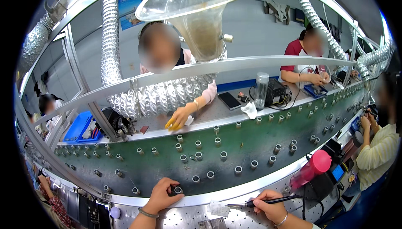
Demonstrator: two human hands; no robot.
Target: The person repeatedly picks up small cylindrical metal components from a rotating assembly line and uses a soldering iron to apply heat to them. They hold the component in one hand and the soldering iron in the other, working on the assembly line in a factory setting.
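Note:
My left hand (161, 196), with a bracelet at the wrist, is at the near edge of the green conveyor belt (159, 174). Its thumb and fingers are closed around a small hollow metal cylinder (179, 190) that stands upright. In my right hand (271, 207) is a soldering iron (251, 204), held like a pen with its tip pointing left. The tip lies close to a crumpled white wipe (217, 208) on the perforated metal worktop (184, 218); whether they touch I cannot tell.
Several similar cylinders (224, 156) stand across the belt. Right of me are a pink bottle (312, 168) and a black soldering station (331, 181). Opposite, a co-worker's hand (182, 116) with yellow finger covers reaches toward the belt. Foil ducts and a clear funnel hood (201, 24) hang above.

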